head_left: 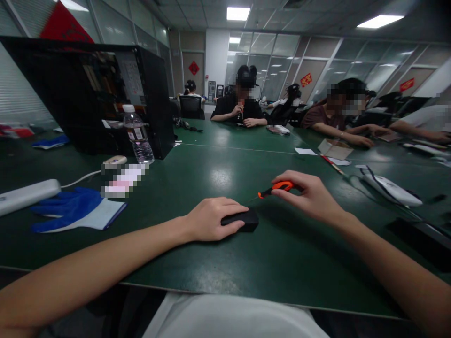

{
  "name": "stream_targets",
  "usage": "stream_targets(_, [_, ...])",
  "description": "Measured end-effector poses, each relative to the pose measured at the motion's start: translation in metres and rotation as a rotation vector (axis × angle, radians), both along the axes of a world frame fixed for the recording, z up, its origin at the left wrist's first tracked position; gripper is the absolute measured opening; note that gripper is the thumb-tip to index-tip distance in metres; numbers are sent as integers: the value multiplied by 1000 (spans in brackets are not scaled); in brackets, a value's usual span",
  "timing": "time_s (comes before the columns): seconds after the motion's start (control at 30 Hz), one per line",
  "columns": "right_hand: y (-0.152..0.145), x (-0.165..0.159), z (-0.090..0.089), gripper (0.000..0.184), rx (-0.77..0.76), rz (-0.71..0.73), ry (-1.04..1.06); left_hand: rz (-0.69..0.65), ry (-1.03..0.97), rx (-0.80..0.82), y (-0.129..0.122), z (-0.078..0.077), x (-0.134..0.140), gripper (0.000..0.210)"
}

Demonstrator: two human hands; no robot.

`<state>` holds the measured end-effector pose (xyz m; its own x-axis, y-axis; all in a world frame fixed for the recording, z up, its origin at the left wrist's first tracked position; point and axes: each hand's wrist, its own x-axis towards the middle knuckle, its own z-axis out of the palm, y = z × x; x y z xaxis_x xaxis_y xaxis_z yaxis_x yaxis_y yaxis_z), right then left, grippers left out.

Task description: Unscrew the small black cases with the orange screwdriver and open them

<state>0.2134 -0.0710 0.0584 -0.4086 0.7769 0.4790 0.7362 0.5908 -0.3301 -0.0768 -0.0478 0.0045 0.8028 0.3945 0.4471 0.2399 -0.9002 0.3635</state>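
My left hand [211, 219] rests on the green table, its fingers and thumb wrapped round a small black box-shaped object [251, 220]. Only the right end of that object shows; my palm covers the rest. Up and to the right, my right hand [308, 192] pinches an orange and black screwdriver [282, 187] by its handle. The screwdriver's thin shaft slants down to the left. Its tip is near the top right edge of the black object; whether they touch I cannot tell.
An open black computer case [151, 94] stands at the left behind a water bottle [139, 136]. A blue and white glove [77, 210] and a white power strip [30, 195] lie nearer. At the right are a cardboard box [334, 149] and a white cabled device [391, 188]. Several people sit beyond.
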Motion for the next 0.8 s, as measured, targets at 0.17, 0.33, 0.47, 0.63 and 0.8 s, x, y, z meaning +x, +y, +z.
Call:
stream_targets(0.17, [-14,-17,47,32,33,53,-144,-3,-10,-15,0,0,1,36])
stream_targets(0.33, [-6,-36,75,30,56,99,-300,0,-2,6,0,0,0,39])
stream_targets(0.47, [1,-43,82,30,73,116,-297,7,1,10,0,-1,0,40])
stream_targets(0.63, [-1,-47,93,32,106,132,-293,-4,-11,-11,0,0,0,39])
stream_targets(0.8, [-4,-52,101,32,56,158,-346,0,-13,-7,0,0,0,39])
